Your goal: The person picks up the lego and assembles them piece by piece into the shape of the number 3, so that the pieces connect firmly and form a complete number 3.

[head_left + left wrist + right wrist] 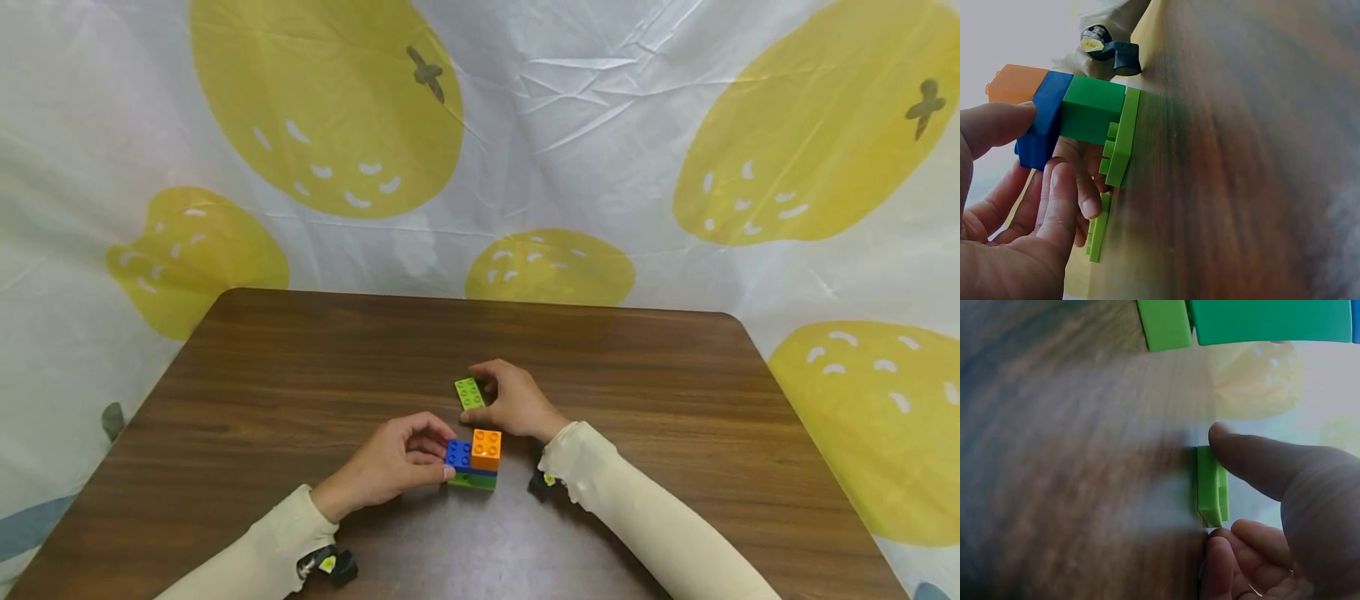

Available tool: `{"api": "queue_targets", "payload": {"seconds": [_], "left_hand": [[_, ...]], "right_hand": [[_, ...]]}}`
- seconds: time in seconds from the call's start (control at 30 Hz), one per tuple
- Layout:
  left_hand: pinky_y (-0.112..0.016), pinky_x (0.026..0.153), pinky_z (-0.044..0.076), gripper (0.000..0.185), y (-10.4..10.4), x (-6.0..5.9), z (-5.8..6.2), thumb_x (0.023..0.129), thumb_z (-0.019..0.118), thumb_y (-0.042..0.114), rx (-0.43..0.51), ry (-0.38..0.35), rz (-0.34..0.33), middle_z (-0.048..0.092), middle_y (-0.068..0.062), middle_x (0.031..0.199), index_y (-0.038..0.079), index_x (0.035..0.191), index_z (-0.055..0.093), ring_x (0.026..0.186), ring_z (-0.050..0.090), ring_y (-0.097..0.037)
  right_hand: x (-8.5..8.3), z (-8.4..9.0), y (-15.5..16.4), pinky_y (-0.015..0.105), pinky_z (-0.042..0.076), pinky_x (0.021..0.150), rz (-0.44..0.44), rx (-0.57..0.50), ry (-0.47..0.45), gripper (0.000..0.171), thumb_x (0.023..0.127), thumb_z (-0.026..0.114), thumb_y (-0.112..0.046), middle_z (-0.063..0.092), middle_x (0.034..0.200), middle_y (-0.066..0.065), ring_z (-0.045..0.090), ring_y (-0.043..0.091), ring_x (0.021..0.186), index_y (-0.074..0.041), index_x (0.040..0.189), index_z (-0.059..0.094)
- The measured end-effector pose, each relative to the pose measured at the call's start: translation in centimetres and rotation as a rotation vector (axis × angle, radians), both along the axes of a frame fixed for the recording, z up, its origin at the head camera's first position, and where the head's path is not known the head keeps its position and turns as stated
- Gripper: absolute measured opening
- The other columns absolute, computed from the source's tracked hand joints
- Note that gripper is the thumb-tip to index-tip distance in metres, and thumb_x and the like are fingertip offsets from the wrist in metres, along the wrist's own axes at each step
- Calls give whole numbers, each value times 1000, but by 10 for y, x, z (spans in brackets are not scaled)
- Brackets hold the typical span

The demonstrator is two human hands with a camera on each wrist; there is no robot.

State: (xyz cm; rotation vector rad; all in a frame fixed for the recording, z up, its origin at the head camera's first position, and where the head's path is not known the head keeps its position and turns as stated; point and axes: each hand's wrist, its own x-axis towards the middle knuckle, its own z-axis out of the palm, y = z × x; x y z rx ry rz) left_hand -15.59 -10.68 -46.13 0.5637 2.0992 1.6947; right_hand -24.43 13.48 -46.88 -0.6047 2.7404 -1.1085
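A small stack of bricks stands on the brown table (pixel 300 375): an orange brick (pixel 486 448) and a blue brick (pixel 457 454) on a green brick (pixel 1091 109), with a lime plate (pixel 1124 137) as base. My left hand (pixel 444 455) grips this stack from the left, thumb (pixel 991 125) on the blue brick. Just behind it lies a flat lime plate (pixel 469 392) on the table. My right hand (pixel 483 397) pinches it, thumb (pixel 1260 465) on one edge and fingers (pixel 1222 562) on the other.
A white cloth with big yellow fruit prints (pixel 322 100) hangs behind the table and around its sides. Both forearms wear cream sleeves (pixel 645 517) with small black wrist cameras (pixel 333 567). The table's rounded far corners lie at left and right.
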Motion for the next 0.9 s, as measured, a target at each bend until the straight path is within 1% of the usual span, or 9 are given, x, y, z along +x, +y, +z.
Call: {"api": "queue_targets", "payload": {"seconds": [0.3, 0.57, 0.73, 0.9], "left_hand": [[-24, 90, 61, 41, -1, 1, 1, 91, 85, 18, -20, 0, 2, 70, -16, 120, 1, 124, 66, 105, 70, -25], [-23, 90, 61, 41, 0, 2, 1, 90, 85, 15, -6, -14, 9, 70, -16, 120, 0, 123, 66, 105, 69, -25], [-23, 90, 61, 41, 0, 2, 1, 90, 85, 14, 7, -14, 7, 69, -17, 121, 0, 123, 66, 105, 69, -26], [-23, 90, 61, 41, 0, 1, 0, 90, 85, 14, 7, -13, 5, 69, -17, 121, 0, 123, 66, 105, 69, -26]], "right_hand": [[1, 1, 0, 40, 60, 89, 12, 2, 18, 56, 84, 89, -14, 72, 125, 10, 69, 22, 103, -6, 135, 69], [3, 2, 1, 31, 58, 81, -3, 9, 33, 45, 82, 90, -13, 73, 110, 8, 69, 16, 92, -5, 124, 75], [4, 3, 3, 29, 58, 79, 11, 1, 43, 41, 84, 88, -12, 72, 109, 8, 70, 16, 91, -4, 121, 76], [5, 6, 6, 32, 59, 81, 6, -16, 28, 39, 85, 86, -12, 73, 111, 9, 70, 18, 94, -3, 122, 76]]}}
